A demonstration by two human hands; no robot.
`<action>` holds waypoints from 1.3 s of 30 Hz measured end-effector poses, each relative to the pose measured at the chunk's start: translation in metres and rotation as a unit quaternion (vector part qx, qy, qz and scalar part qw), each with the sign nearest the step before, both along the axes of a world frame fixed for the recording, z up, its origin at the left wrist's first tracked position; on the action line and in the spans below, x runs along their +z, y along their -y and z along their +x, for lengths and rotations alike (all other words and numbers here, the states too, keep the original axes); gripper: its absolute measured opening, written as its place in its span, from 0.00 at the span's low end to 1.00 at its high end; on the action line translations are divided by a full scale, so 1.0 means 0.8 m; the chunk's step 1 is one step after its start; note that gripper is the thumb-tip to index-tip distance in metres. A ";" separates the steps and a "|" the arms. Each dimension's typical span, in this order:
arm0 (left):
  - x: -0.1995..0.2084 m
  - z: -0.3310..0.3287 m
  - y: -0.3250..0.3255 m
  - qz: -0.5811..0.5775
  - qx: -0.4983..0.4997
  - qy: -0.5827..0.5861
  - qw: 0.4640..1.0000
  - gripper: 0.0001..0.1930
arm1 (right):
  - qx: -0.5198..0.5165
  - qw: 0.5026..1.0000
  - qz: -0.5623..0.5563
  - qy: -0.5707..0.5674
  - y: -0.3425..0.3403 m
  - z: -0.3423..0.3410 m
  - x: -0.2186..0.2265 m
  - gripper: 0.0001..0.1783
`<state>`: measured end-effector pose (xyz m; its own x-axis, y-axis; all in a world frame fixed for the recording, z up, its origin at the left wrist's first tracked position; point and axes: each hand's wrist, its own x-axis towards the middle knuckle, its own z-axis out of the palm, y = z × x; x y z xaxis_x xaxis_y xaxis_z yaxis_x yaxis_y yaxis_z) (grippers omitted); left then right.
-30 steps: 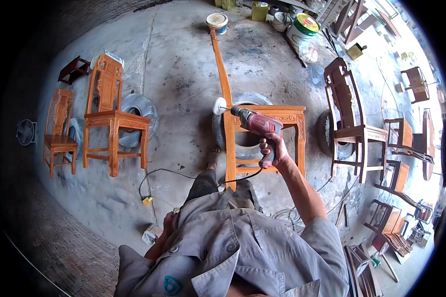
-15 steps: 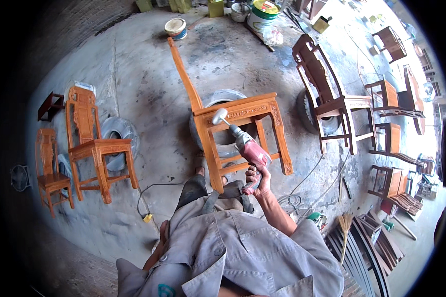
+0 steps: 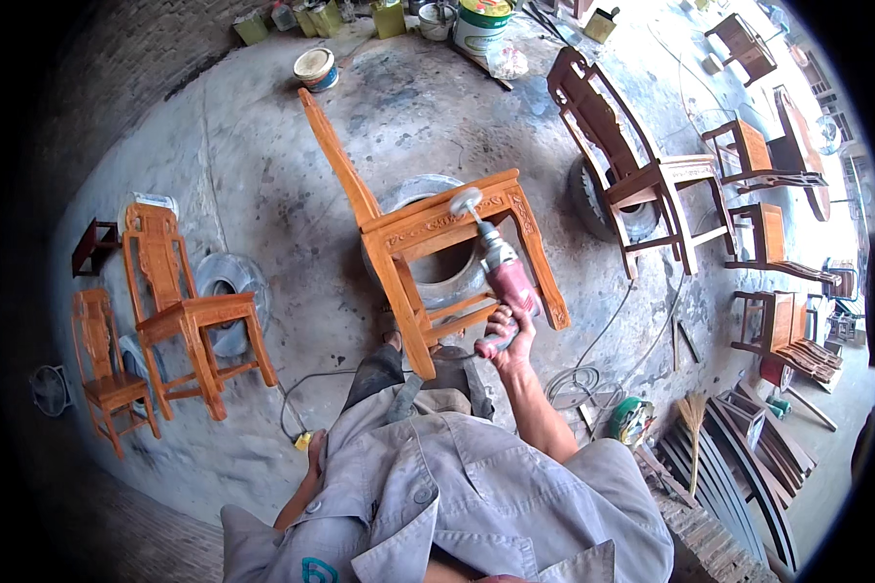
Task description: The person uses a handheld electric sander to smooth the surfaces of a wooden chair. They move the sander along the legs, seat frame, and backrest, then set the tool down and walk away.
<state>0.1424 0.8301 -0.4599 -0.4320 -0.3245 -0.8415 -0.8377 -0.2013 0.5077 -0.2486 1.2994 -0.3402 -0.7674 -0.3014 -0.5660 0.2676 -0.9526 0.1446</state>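
My right hand [image 3: 510, 335] is closed around the rear handle of a red power drill [image 3: 511, 285]. A pale round buffing wheel [image 3: 465, 201] sits on the drill's tip, over the carved rail under the seat of an orange-brown wooden chair [image 3: 399, 291]. Whether the wheel touches the wood, I cannot tell. The chair stands in front of me, its tall back leaning to the far left, with a grey tyre [image 3: 437, 272] seen through its legs. My left hand [image 3: 314, 454] hangs low beside my hip; its fingers are mostly hidden.
Two finished-looking chairs [image 3: 170, 311] stand at left. A darker chair [image 3: 651, 175] rests by another tyre at right, with more furniture beyond. Buckets [image 3: 316, 70] stand at the back. A cord [image 3: 578, 379] loops on the floor near a green tool [image 3: 632, 421], a broom [image 3: 692, 418] and stacked slats.
The drill's buffing wheel has moved right along the carved rail, from near its left end towards the middle. My view has turned slightly, and more of my left forearm shows.
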 end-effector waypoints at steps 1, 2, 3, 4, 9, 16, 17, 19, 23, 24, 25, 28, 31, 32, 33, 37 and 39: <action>0.001 -0.002 0.000 -0.057 -0.068 0.003 0.996 0.21 | 0.010 1.000 -0.012 0.007 0.002 0.008 -0.004 0.07; 0.007 -0.011 -0.008 -0.109 -0.137 0.006 0.985 0.21 | 0.019 1.000 -0.018 0.014 0.001 0.013 -0.007 0.08; 0.011 -0.012 -0.009 -0.166 -0.202 0.010 0.965 0.20 | 0.021 0.999 -0.026 0.014 0.001 0.014 -0.005 0.08; 0.015 -0.013 -0.007 -0.167 -0.220 0.003 0.961 0.20 | 0.006 1.000 -0.018 0.012 -0.001 0.011 -0.007 0.08; 0.019 -0.007 -0.001 -0.167 -0.265 -0.011 0.950 0.20 | -0.065 0.998 0.024 -0.013 -0.025 -0.019 -0.009 0.06; 0.019 -0.011 -0.005 -0.168 -0.258 -0.001 0.951 0.20 | -0.027 1.000 0.009 0.014 -0.003 0.011 0.001 0.07; 0.020 -0.019 -0.004 -0.167 -0.264 0.000 0.950 0.20 | -0.029 0.999 0.001 0.022 -0.003 0.024 -0.003 0.07; 0.024 -0.021 -0.002 -0.172 -0.264 0.002 0.949 0.20 | -0.018 0.999 -0.022 0.033 0.010 0.032 0.006 0.07; 0.024 -0.022 -0.002 -0.171 -0.260 0.004 0.950 0.20 | -0.035 0.999 0.012 0.012 0.002 0.014 0.001 0.07; 0.023 -0.024 -0.001 -0.171 -0.262 0.004 0.950 0.20 | -0.043 0.999 0.009 -0.009 -0.007 0.005 0.000 0.07; 0.024 -0.025 -0.001 -0.171 -0.262 0.006 0.950 0.20 | -0.058 0.998 0.025 0.003 -0.014 -0.002 0.000 0.07; 0.025 -0.031 0.002 -0.171 -0.268 0.010 0.948 0.20 | -0.092 0.995 0.030 0.021 -0.021 -0.018 0.012 0.06; 0.025 -0.039 0.007 -0.170 -0.271 0.009 0.948 0.20 | -0.040 0.999 0.012 -0.013 -0.007 0.003 0.011 0.05; 0.025 -0.043 0.009 -0.168 -0.273 0.007 0.947 0.20 | -0.044 0.999 -0.013 0.001 0.005 0.013 0.007 0.06; 0.024 -0.045 0.012 -0.169 -0.276 0.006 0.946 0.20 | -0.029 0.999 -0.008 0.013 0.017 0.024 0.006 0.07; 0.019 -0.058 0.028 -0.167 -0.285 0.001 0.944 0.20 | 0.011 0.999 -0.029 0.031 0.057 0.051 0.011 0.10; 0.016 -0.062 0.038 -0.164 -0.290 -0.001 0.943 0.20 | 0.019 0.999 -0.026 0.031 0.065 0.052 0.014 0.10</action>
